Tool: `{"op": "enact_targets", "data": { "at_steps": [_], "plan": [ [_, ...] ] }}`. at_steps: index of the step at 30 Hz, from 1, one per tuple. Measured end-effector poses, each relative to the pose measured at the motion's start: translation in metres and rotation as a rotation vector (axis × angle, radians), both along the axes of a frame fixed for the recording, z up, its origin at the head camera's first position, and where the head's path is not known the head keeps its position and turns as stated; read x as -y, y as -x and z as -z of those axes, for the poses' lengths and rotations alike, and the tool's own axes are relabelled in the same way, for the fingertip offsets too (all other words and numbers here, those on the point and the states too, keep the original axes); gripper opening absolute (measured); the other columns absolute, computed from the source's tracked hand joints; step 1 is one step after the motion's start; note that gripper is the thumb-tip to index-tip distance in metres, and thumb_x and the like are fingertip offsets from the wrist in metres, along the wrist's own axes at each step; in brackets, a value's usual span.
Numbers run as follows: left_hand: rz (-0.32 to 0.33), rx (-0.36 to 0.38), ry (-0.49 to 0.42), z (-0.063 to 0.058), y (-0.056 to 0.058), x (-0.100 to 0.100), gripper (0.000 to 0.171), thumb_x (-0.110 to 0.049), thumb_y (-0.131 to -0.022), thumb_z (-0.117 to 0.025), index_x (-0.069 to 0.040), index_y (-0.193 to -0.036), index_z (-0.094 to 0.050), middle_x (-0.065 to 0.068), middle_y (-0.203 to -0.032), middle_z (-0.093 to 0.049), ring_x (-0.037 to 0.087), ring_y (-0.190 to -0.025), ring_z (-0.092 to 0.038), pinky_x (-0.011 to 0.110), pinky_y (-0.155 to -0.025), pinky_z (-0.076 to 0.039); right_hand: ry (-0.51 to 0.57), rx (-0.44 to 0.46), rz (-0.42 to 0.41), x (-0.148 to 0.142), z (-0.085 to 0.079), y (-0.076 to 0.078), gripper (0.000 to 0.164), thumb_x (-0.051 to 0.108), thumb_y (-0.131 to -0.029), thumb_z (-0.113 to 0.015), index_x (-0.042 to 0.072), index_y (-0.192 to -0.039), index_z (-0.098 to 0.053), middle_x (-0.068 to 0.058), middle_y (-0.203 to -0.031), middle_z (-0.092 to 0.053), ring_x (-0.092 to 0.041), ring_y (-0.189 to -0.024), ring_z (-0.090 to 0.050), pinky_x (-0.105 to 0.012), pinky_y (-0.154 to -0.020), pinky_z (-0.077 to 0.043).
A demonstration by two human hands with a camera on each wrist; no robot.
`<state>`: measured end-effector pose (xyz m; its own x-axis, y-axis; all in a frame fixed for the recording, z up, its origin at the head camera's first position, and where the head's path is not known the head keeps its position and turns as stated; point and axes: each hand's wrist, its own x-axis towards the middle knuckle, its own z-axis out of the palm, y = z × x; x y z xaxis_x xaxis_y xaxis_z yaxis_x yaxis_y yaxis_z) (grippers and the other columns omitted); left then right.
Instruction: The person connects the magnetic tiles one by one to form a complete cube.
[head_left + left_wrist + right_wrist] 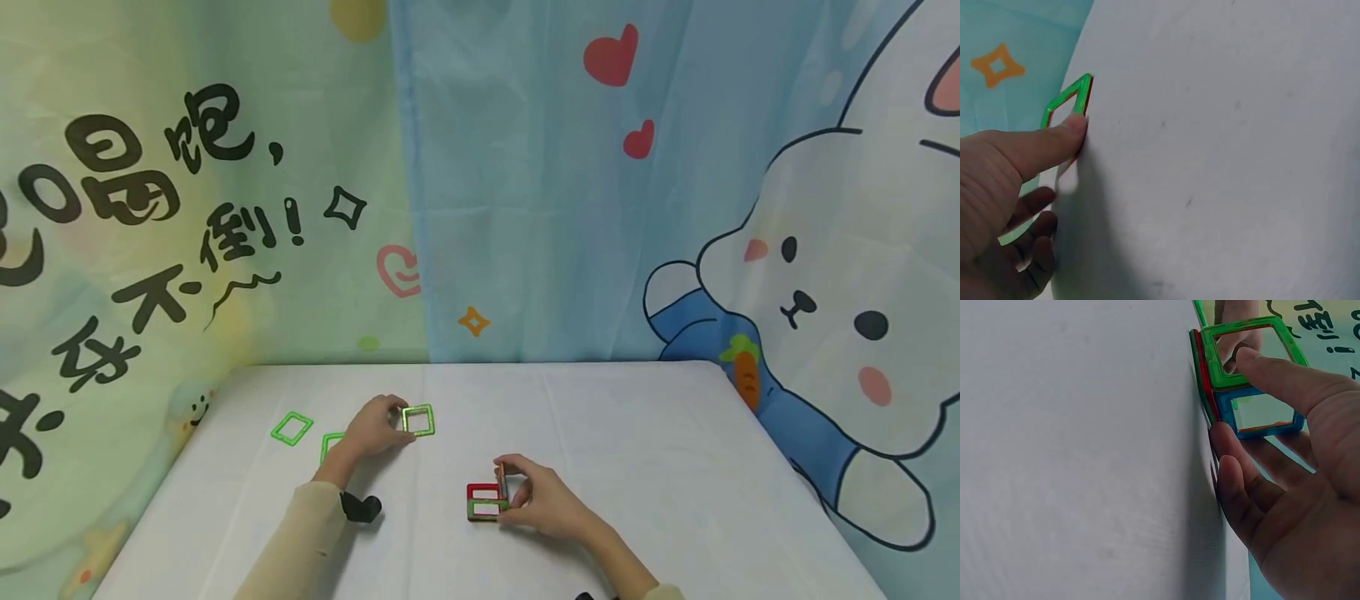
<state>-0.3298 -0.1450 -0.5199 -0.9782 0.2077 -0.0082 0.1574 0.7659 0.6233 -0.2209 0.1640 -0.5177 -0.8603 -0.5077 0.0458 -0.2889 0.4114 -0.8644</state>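
Note:
My left hand [375, 429] pinches a green square magnetic tile [431, 420] by one side, between thumb and fingers. In the left wrist view the thumb lies along that tile [1085, 87], whose edge shows red. Nearer the front, my right hand [551, 502] holds joined magnetic tiles, thumb on one side and fingers on the other. The right wrist view shows a green tile [1244, 326] beside a blue tile [1226, 414], with a red tile [1201, 365] at an angle along their edge. From the head, a red tile [472, 492] and a green-edged tile [471, 510] show.
On the white-covered table [637, 425], a loose green tile [279, 435] lies at the far left. Another green tile [325, 446] is partly hidden behind the left wrist. A printed curtain [525, 208] hangs along the table's back edge.

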Motion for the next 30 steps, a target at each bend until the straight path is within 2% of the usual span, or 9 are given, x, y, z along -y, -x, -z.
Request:
{"op": "enact_targets", "data": {
  "at_steps": [3,8,13,17,21,25,30],
  "plan": [
    [-0.019,-0.013,-0.085,0.004,-0.001,-0.002,0.048,-0.015,-0.075,-0.085,-0.003,-0.116,-0.062,0.003,-0.091,-0.062,0.017,-0.080,-0.056,0.034,-0.072,-0.048,-0.003,-0.013,0.008,0.001,0.000,-0.001,0.071,0.009,-0.074,-0.085,0.004,-0.135,-0.049,-0.012,-0.129,-0.055,-0.014,-0.074,-0.063,-0.026,-0.059,-0.050],
    [-0.042,-0.092,-0.280,0.010,-0.008,-0.008,0.024,-0.007,-0.081,-0.078,-0.002,-0.103,-0.068,0.001,-0.077,-0.064,0.014,-0.070,-0.061,0.028,-0.057,-0.049,-0.002,-0.012,0.015,0.002,0.001,-0.003,0.070,0.009,-0.075,-0.084,0.004,-0.135,-0.049,-0.012,-0.129,-0.055,-0.014,-0.074,-0.063,-0.026,-0.060,-0.050],
    [-0.044,-0.153,-0.409,0.015,-0.020,-0.021,0.011,-0.008,-0.086,-0.074,-0.005,-0.096,-0.072,0.001,-0.076,-0.065,0.013,-0.066,-0.063,0.026,-0.052,-0.051,-0.010,-0.017,0.018,0.001,0.001,-0.003,0.069,0.008,-0.074,-0.084,0.004,-0.135,-0.050,-0.010,-0.127,-0.056,-0.014,-0.072,-0.063,-0.026,-0.060,-0.050],
    [-0.021,-0.188,-0.519,0.016,-0.033,-0.032,0.008,-0.008,-0.086,-0.074,-0.004,-0.093,-0.073,0.003,-0.077,-0.067,0.016,-0.064,-0.065,0.028,-0.051,-0.053,-0.022,-0.017,0.022,0.002,0.000,-0.002,0.069,0.008,-0.074,-0.084,0.005,-0.135,-0.050,-0.010,-0.126,-0.056,-0.013,-0.072,-0.062,-0.026,-0.058,-0.050],
    [-0.011,-0.209,-0.633,0.014,-0.046,-0.043,0.010,-0.009,-0.084,-0.076,-0.002,-0.091,-0.074,0.007,-0.078,-0.069,0.021,-0.067,-0.069,0.027,-0.056,-0.055,-0.033,-0.006,0.029,0.003,-0.002,-0.001,0.070,0.010,-0.074,-0.085,0.003,-0.134,-0.049,-0.013,-0.126,-0.056,-0.014,-0.071,-0.062,-0.026,-0.058,-0.050],
    [-0.019,-0.214,-0.664,0.010,-0.059,-0.052,0.010,-0.007,-0.083,-0.077,-0.001,-0.090,-0.074,0.009,-0.078,-0.070,0.026,-0.068,-0.069,0.026,-0.058,-0.054,-0.033,0.003,0.028,0.003,-0.003,-0.001,0.071,0.011,-0.074,-0.085,0.002,-0.134,-0.049,-0.015,-0.127,-0.055,-0.015,-0.071,-0.062,-0.026,-0.059,-0.049],
    [0.016,-0.201,-0.663,-0.007,-0.079,-0.061,0.008,0.003,-0.083,-0.074,0.006,-0.090,-0.072,0.016,-0.077,-0.070,0.034,-0.068,-0.069,0.032,-0.059,-0.056,-0.039,-0.003,0.028,0.003,-0.003,0.000,0.071,0.011,-0.074,-0.085,0.003,-0.135,-0.049,-0.014,-0.127,-0.056,-0.014,-0.072,-0.061,-0.025,-0.059,-0.050]
  ]
}}
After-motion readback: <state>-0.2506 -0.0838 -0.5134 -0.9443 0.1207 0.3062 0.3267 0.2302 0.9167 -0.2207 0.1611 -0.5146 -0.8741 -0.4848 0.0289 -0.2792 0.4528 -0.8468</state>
